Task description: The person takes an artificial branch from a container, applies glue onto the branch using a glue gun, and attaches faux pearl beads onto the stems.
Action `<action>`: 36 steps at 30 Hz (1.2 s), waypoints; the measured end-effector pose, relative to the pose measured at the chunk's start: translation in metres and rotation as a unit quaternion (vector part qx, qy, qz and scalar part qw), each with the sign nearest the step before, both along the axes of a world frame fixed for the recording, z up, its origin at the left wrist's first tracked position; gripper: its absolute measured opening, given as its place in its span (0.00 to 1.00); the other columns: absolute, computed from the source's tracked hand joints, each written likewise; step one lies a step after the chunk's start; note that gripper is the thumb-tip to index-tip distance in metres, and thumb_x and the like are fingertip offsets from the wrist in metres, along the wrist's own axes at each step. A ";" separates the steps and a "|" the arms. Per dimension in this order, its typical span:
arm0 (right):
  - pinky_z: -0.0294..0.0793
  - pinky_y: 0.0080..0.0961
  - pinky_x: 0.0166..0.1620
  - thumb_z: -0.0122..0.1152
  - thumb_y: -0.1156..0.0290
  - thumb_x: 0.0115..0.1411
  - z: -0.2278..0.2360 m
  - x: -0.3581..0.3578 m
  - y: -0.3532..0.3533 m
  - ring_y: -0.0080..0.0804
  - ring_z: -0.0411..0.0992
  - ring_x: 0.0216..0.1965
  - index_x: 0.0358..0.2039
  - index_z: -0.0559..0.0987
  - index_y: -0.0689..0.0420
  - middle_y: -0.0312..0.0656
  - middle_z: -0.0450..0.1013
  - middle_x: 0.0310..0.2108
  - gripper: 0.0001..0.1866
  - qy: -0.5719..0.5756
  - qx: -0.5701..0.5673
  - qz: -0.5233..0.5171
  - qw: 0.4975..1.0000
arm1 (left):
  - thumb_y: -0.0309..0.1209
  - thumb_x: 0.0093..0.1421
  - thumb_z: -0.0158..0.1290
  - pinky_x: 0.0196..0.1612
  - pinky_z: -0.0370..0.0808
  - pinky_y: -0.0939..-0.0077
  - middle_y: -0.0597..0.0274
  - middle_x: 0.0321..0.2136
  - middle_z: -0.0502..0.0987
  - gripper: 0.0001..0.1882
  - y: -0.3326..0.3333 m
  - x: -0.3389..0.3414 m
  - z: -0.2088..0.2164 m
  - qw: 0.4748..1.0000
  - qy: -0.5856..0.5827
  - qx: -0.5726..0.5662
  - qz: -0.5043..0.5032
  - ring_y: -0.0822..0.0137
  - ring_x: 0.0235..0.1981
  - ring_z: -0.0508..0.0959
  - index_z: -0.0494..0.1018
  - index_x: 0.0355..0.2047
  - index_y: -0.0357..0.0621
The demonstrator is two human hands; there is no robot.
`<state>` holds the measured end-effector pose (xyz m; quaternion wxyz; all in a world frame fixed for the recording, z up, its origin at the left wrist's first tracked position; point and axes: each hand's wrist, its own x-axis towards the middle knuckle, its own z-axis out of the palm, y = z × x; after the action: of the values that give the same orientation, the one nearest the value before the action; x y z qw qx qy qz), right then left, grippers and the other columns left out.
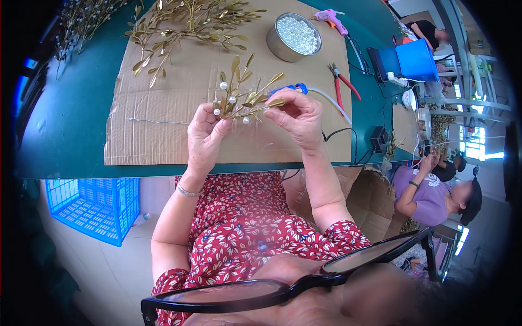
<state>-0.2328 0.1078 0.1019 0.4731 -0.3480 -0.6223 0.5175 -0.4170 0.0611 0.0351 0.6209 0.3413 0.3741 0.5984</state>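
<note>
My left hand [206, 130] is closed on the lower stems of a gold artificial leaf spray [251, 99], which has several white pearl beads [223, 85] on its twigs. At the spray's right side, my right hand [299, 117] pinches one of its twigs between thumb and fingers, close to a gold leaf. Whether a bead is also in that pinch is hard to make out. Behind the right hand lies a blue tool [298, 87] with a pale translucent rod, partly hidden by the fingers. Both hands are above a cardboard sheet [157, 144].
Beyond the hands stand a metal bowl of white beads [296, 35] and a heap of gold leaf branches [190, 24]. Red-handled pliers [342, 87] and a pink glue gun [331, 22] lie at right with cables. A blue crate [95, 206] is below left; another person [429, 190] sits at right.
</note>
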 end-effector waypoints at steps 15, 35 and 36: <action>0.71 0.15 0.36 0.66 0.81 0.48 0.003 -0.001 0.000 0.18 0.70 0.30 0.31 0.77 0.63 0.34 0.73 0.29 0.09 -0.034 0.001 -0.004 0.999 | 0.25 0.61 0.50 0.28 0.65 0.92 0.70 0.29 0.73 0.11 0.001 0.003 0.001 1.000 0.007 0.010 0.020 0.84 0.26 0.68 0.65 0.44 0.39; 0.57 0.10 0.16 0.64 0.66 0.55 -0.038 -0.041 -0.057 0.15 0.62 0.14 0.44 0.69 0.62 0.37 0.71 0.18 0.20 0.160 -0.312 0.028 0.936 | 0.19 0.61 0.47 0.36 0.68 0.87 0.63 0.36 0.72 0.15 -0.001 0.008 -0.006 0.992 0.032 0.057 0.112 0.79 0.34 0.70 0.61 0.48 0.37; 0.57 0.10 0.16 0.64 0.66 0.55 -0.037 -0.045 -0.056 0.15 0.62 0.14 0.44 0.69 0.62 0.37 0.71 0.18 0.20 0.162 -0.310 0.026 0.937 | 0.17 0.60 0.47 0.40 0.70 0.86 0.60 0.37 0.72 0.17 -0.002 0.009 -0.007 0.988 0.053 0.068 0.131 0.77 0.36 0.71 0.61 0.50 0.36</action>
<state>-0.2781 0.0522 0.0644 0.4226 -0.3727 -0.3548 0.7461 -0.4077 0.0594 0.0284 0.4920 0.3618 0.4062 0.6797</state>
